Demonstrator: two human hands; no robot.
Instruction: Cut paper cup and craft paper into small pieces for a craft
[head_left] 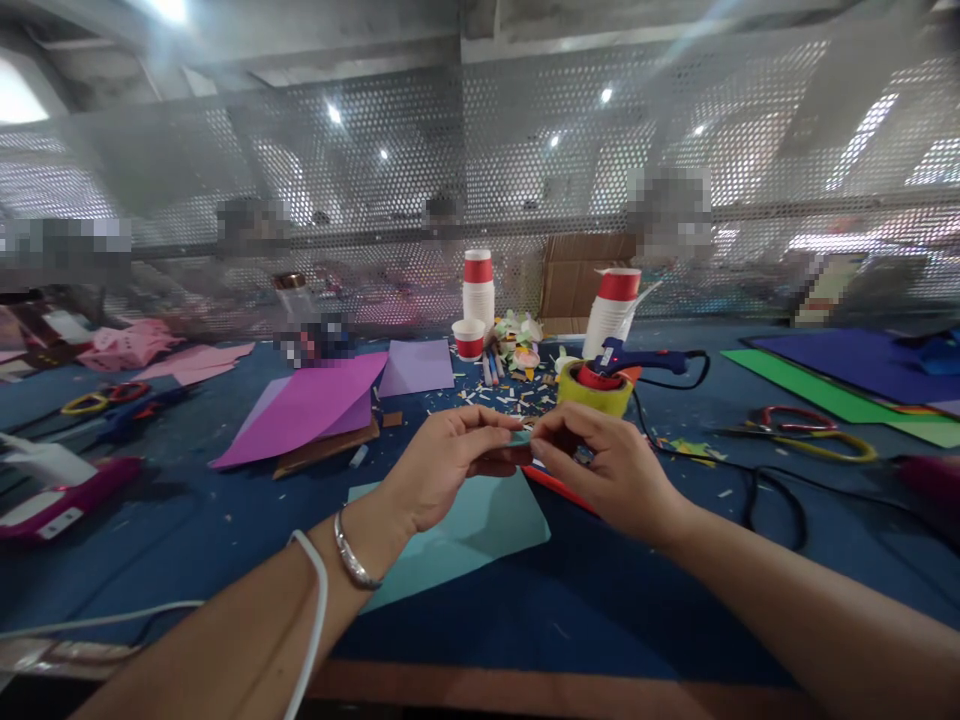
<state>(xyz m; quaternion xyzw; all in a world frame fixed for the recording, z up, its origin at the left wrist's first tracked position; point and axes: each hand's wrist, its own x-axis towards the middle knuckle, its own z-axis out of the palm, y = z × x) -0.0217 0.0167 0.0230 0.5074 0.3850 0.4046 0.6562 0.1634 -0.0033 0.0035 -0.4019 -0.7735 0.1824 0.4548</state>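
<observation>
My left hand point(442, 462) and my right hand point(600, 465) meet above the blue table point(585, 600), each pinching one end of a small teal paper piece point(521, 437). Both hands have their fingers closed on it. Under them lies a teal paper sheet point(465, 530) and a red strip point(559, 487) peeks out below my right hand. A bracelet sits on my left wrist and a white cable runs along my left forearm.
A yellow tape roll point(596, 392) with a blue glue gun point(637, 358) stands behind my hands. Purple paper sheets point(315, 405), red-and-white paper cup stacks point(478, 285), paper scraps, scissors point(814, 430) at right, green and blue sheets point(847, 375) and a black cable lie around. A perforated screen closes the back.
</observation>
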